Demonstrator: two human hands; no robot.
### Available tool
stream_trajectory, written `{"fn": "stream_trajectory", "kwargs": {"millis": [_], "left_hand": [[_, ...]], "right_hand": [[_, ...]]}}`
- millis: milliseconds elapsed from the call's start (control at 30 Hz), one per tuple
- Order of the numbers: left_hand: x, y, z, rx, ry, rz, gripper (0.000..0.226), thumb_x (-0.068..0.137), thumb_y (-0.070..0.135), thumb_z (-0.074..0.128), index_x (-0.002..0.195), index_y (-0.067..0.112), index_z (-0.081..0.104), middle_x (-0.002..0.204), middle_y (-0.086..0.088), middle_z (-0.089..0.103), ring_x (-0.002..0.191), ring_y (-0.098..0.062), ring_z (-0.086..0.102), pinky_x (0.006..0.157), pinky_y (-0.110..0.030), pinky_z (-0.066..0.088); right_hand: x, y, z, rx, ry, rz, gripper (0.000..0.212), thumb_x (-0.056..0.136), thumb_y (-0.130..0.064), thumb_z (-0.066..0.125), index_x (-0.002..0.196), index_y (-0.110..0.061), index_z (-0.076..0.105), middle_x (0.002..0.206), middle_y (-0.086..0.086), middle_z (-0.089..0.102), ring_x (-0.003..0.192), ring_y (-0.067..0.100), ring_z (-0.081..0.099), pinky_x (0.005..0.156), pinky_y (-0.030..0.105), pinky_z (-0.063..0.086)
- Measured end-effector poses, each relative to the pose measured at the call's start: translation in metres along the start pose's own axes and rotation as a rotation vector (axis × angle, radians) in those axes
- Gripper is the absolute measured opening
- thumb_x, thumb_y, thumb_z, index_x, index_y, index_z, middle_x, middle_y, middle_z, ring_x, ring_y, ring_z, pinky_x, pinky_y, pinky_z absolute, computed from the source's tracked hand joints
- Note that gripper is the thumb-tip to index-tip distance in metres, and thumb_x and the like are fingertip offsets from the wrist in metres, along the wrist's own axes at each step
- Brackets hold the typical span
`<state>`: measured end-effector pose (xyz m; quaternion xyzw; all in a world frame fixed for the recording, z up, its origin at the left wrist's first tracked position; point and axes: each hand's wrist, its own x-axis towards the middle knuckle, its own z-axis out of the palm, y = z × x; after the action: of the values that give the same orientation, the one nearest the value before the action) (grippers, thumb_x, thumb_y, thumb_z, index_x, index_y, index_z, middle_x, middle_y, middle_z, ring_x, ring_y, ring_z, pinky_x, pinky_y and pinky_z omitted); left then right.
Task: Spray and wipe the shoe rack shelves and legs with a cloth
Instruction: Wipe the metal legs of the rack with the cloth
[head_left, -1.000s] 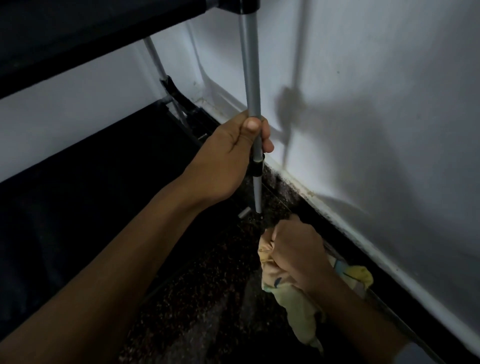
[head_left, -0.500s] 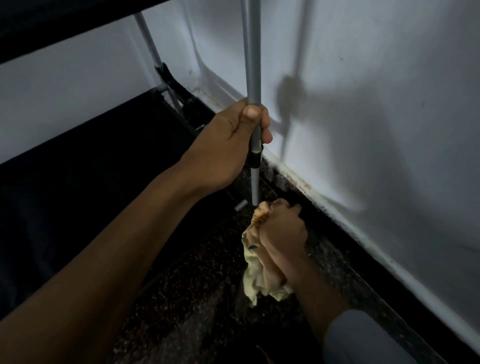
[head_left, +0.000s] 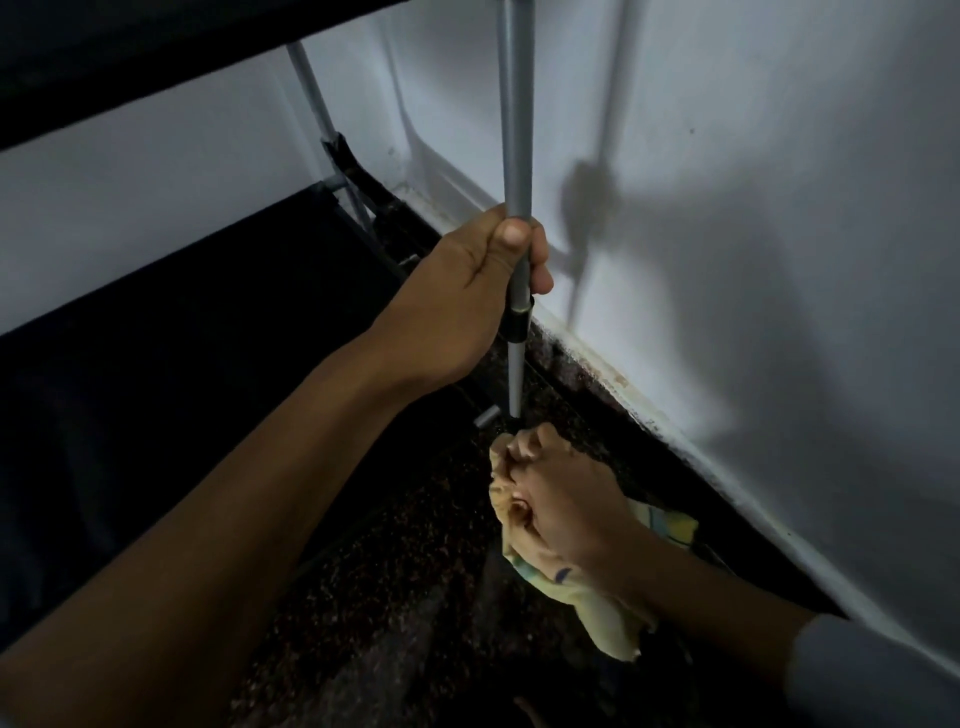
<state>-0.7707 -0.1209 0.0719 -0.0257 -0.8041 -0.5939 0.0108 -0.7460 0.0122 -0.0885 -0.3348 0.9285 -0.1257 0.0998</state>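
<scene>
The slim grey metal leg of the shoe rack (head_left: 515, 156) stood upright in my left hand (head_left: 467, 296), whose grip was closed around it, thumb across the front, just above the black plastic joint collar (head_left: 518, 325). Below that grip, at the foot of the leg, my right hand (head_left: 563, 499) had its grip clenched on the crumpled pale yellow cloth (head_left: 597, 608), bunched against the leg's base, its loose end trailing toward me. Left of my left grip lay the dark fabric lower shelf (head_left: 208, 338), and above it the dark upper shelf (head_left: 130, 57). Under my right grip was the speckled dark stone floor (head_left: 389, 571). Right of both grips rose the white wall (head_left: 753, 208).
</scene>
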Motion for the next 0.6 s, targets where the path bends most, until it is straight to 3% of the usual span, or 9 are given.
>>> {"fn": "stream_trajectory", "kwargs": {"millis": [67,167,233,300,367,500,600], "left_hand": [[0.000,0.000,-0.001,-0.009,-0.004,-0.002,0.031,0.103,0.025,0.023,0.084,0.024,0.048,0.087,-0.002,0.058,0.079,-0.016,0.049,0.059,-0.011,0.042],[0.001,0.000,0.001,-0.024,-0.001,0.001,0.032,0.103,0.024,0.023,0.084,0.023,0.048,0.085,-0.003,0.058,0.071,-0.011,0.047,0.057,-0.010,0.039],[0.000,0.001,0.001,-0.028,0.005,-0.005,0.031,0.103,0.023,0.023,0.084,0.022,0.048,0.085,-0.003,0.057,0.068,-0.009,0.046,0.055,-0.010,0.038],[0.000,0.002,0.002,-0.033,0.004,-0.009,0.031,0.103,0.023,0.023,0.084,0.022,0.048,0.086,-0.003,0.057,0.070,-0.011,0.047,0.056,-0.010,0.039],[-0.001,0.002,0.001,-0.032,0.005,-0.017,0.032,0.103,0.023,0.023,0.084,0.023,0.048,0.086,-0.003,0.057,0.076,-0.018,0.048,0.058,-0.011,0.041],[-0.001,0.002,0.000,-0.031,-0.007,-0.007,0.032,0.103,0.023,0.023,0.083,0.023,0.048,0.087,-0.004,0.057,0.078,-0.019,0.047,0.060,-0.012,0.043],[0.000,0.001,0.000,-0.039,-0.007,-0.017,0.031,0.103,0.023,0.024,0.083,0.022,0.048,0.086,-0.003,0.057,0.077,-0.019,0.047,0.059,-0.013,0.042]], "right_hand": [[-0.004,0.000,-0.008,0.028,0.112,0.070,0.033,0.088,-0.018,0.054,0.121,-0.015,0.053,0.119,0.005,0.048,0.103,0.027,0.049,0.066,0.035,0.031],[0.004,-0.012,-0.004,0.157,0.192,0.171,0.032,0.088,-0.021,0.051,0.119,-0.024,0.057,0.112,0.000,0.047,0.095,0.022,0.052,0.068,0.037,0.049],[0.010,-0.016,0.003,0.126,0.175,0.211,0.029,0.092,-0.031,0.039,0.104,-0.028,0.066,0.100,0.000,0.048,0.071,0.018,0.057,0.051,0.032,0.053],[0.013,-0.020,0.009,0.071,0.158,0.233,0.027,0.089,-0.030,0.043,0.091,-0.027,0.070,0.093,-0.001,0.052,0.060,0.013,0.055,0.044,0.022,0.044],[0.015,-0.025,0.003,0.050,0.137,0.294,0.018,0.087,-0.027,0.054,0.097,-0.026,0.069,0.103,-0.003,0.051,0.074,0.012,0.058,0.054,0.023,0.042],[0.030,-0.018,-0.020,0.034,-0.101,0.402,0.033,0.096,-0.029,0.048,0.127,-0.019,0.054,0.126,0.008,0.043,0.111,0.024,0.054,0.086,0.033,0.046],[0.026,-0.016,-0.028,-0.014,0.027,0.435,0.031,0.100,-0.031,0.041,0.126,-0.021,0.055,0.124,0.005,0.042,0.104,0.018,0.054,0.078,0.027,0.043]]}}
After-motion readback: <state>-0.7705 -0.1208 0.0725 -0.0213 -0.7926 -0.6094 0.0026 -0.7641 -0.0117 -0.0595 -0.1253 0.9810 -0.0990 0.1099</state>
